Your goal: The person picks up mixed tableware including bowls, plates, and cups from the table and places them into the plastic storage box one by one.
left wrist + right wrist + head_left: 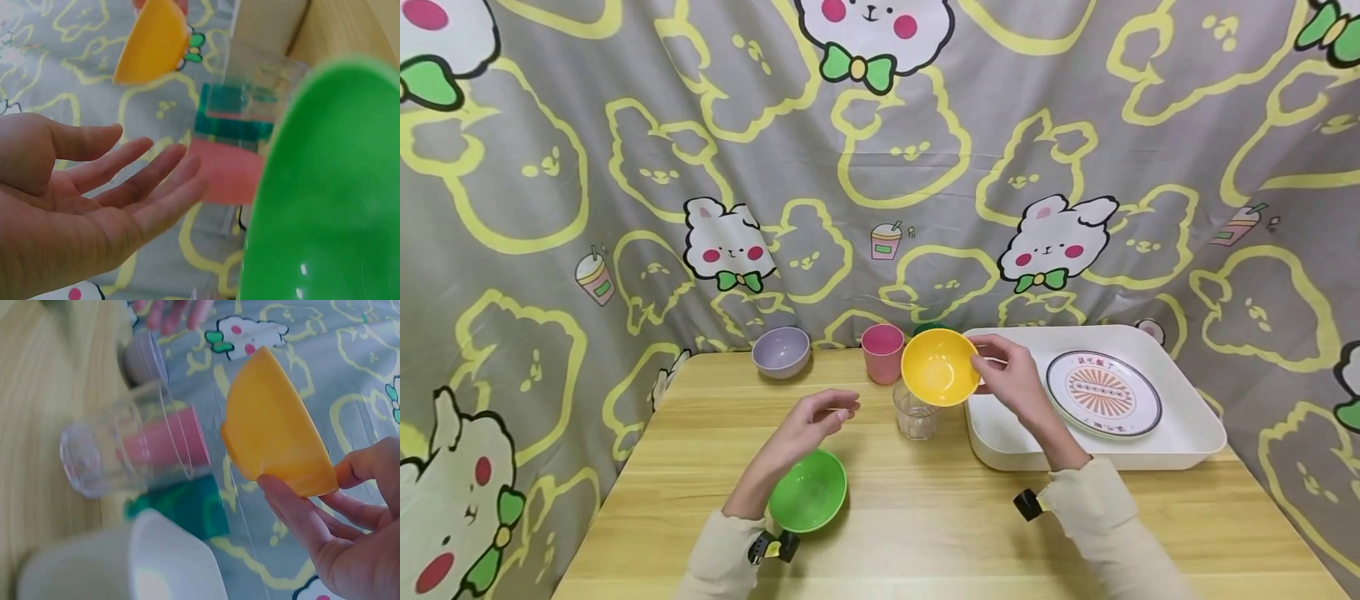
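A yellow bowl point(942, 367) is pinched at its right rim by my right hand point(1011, 379), held in the air and tilted toward me. In the right wrist view the thumb and fingers grip the edge of the yellow bowl point(275, 425). Just below it stands a clear glass point(916, 417), partly covered by the bowl. My left hand point(812, 425) hovers with loosely extended fingers and holds nothing. Under that wrist a green bowl point(812, 492) sits on the table; the left wrist view shows the green bowl point(331, 187) beside the hand point(94, 194).
A lavender bowl point(781, 352) and a pink cup point(882, 354) stand along the table's back. A dark green cup point(187, 506) is mostly hidden behind the yellow bowl from above. At right, a white tray point(1000, 446) holds a patterned plate point(1103, 393). A printed curtain point(820, 167) hangs behind.
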{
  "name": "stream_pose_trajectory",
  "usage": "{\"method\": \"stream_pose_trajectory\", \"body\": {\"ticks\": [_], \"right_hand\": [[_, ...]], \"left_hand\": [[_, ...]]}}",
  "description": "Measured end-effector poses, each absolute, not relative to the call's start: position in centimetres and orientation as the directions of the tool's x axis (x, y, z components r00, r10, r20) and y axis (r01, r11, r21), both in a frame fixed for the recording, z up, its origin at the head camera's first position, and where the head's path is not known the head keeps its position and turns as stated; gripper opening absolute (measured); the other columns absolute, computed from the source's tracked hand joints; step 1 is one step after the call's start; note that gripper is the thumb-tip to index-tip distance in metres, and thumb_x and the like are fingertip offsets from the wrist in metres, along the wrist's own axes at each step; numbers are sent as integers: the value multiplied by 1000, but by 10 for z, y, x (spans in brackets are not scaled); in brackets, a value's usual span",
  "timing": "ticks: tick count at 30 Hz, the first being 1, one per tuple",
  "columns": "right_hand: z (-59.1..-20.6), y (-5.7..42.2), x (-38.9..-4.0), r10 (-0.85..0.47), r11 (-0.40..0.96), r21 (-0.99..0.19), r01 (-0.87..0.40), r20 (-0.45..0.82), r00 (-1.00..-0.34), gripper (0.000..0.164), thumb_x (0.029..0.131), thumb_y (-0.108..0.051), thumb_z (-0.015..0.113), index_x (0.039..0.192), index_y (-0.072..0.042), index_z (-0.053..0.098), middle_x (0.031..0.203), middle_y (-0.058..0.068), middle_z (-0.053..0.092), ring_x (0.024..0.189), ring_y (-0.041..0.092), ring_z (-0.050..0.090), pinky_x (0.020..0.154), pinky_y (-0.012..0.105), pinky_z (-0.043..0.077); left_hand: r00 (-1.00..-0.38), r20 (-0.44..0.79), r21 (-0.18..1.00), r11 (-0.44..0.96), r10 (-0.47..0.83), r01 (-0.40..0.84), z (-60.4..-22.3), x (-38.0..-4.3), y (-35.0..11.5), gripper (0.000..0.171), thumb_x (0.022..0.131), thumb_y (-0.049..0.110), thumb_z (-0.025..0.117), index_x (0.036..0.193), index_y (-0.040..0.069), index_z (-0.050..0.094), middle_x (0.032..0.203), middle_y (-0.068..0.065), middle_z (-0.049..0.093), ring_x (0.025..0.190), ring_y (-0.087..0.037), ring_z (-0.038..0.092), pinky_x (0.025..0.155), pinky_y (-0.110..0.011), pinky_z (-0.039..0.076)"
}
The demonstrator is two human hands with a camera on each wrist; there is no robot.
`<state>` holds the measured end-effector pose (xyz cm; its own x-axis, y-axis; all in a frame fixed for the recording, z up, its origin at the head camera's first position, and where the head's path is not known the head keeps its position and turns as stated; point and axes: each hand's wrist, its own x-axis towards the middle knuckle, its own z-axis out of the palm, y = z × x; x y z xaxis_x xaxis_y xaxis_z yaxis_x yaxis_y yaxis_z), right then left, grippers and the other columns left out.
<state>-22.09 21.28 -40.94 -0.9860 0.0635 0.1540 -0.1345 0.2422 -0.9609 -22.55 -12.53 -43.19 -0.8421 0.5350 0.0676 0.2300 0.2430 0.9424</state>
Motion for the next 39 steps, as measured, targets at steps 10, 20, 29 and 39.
{"method": "stream_pose_trajectory", "body": {"ticks": [10, 20, 29, 39], "right_hand": [[-397, 246, -234, 104, 454, -875, -169, 240, -965, 32, 99, -8, 62, 128, 4, 66, 117, 26, 68, 98, 38, 70, 63, 33, 64], [-401, 272, -243, 104, 573, -806, -148, 251, -962, 30, 99, -9, 63, 125, 5, 69, 114, 26, 69, 98, 40, 69, 63, 26, 62], [-408, 285, -260, 40, 685, -708, -169, 269, -962, 26, 101, -3, 58, 122, 9, 67, 112, 29, 68, 98, 43, 68, 67, 37, 64], [-415, 291, -279, -27, 808, -559, -186, 280, -960, 21, 100, 2, 52, 115, 9, 65, 111, 31, 68, 100, 46, 65, 88, 58, 57]], "left_hand": [[-868, 92, 850, 415, 489, 324, -433, -222, -142, 29, 103, 3, 57, 129, -8, 62, 127, -24, 66, 118, -41, 62, 102, -51, 52], [-841, -10, 829, 475, 541, 295, -442, -221, -161, 40, 96, 0, 67, 132, -14, 57, 123, -35, 62, 112, -49, 62, 94, -51, 57], [-840, -147, 756, 607, 523, 245, -448, -215, -176, 46, 92, 2, 74, 134, -9, 57, 121, -34, 62, 110, -48, 62, 88, -54, 58], [-784, -194, 731, 620, 590, 286, -450, -212, -184, 44, 94, -1, 68, 136, -7, 56, 131, -31, 57, 109, -44, 59, 82, -52, 57]]}}
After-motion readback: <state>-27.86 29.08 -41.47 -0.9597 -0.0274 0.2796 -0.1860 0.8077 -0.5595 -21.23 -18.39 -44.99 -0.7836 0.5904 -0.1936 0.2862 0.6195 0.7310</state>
